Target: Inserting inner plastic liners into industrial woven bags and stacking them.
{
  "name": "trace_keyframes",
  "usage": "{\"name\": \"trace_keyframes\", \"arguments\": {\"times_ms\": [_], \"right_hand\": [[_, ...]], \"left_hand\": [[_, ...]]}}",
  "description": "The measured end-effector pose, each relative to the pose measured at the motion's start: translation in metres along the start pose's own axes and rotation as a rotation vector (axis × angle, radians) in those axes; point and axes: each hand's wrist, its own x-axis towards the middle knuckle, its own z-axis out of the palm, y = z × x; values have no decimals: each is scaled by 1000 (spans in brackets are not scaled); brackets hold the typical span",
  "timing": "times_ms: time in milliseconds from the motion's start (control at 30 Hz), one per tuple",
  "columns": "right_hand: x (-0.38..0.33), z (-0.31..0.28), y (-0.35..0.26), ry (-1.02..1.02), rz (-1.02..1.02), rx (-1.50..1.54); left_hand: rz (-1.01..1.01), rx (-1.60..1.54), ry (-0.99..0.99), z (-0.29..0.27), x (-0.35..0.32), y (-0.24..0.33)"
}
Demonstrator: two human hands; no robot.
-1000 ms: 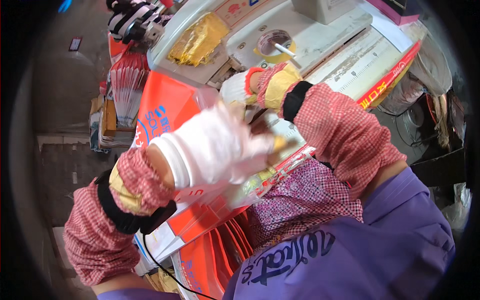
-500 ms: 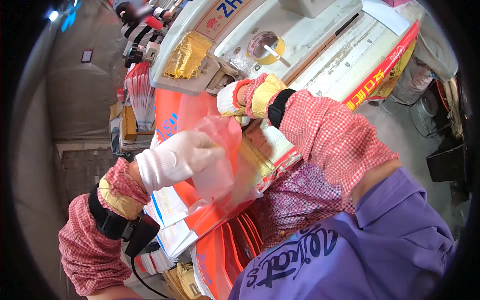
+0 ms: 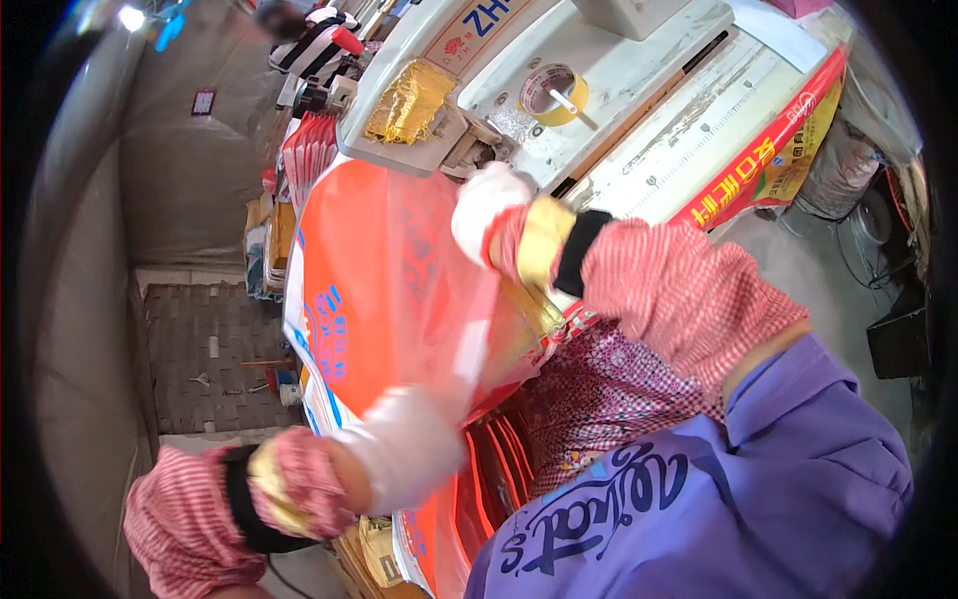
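A red printed sack (image 3: 364, 260) with white edges lies over the machine's front, below the sewing head. Translucent plastic film (image 3: 464, 344) stretches across its right part, between my two hands. My right hand (image 3: 489, 215), in a white glove, is closed at the film's upper edge, just below the sewing head; its fingertips are hidden. My left hand (image 3: 404, 449), also in a white glove, is at the sack's lower edge near the film. It is smeared by motion, so its fingers and grip cannot be made out.
The white sewing machine (image 3: 629, 80) bears a gold patch (image 3: 409, 100) and a tape roll (image 3: 554, 95) with a white stick. More red sacks (image 3: 494, 459) hang folded by my lap. Another stack of sacks (image 3: 311, 150) stands at far left, near a person in stripes (image 3: 314, 50).
My left hand has swept down and toward me from the sack's middle, leaving more of the red face showing. My right hand has shifted slightly right and down, staying near the sewing head.
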Motion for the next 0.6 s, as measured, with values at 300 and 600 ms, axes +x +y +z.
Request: {"name": "trace_keyframes", "arguments": {"times_ms": [300,600], "right_hand": [[-81,-30,-34,-687,-585,592],[-38,-36,-8,-354,426,564]], "left_hand": [[505,-261,229,-40,58,14],[394,-180,170,-34,43,17]]}}
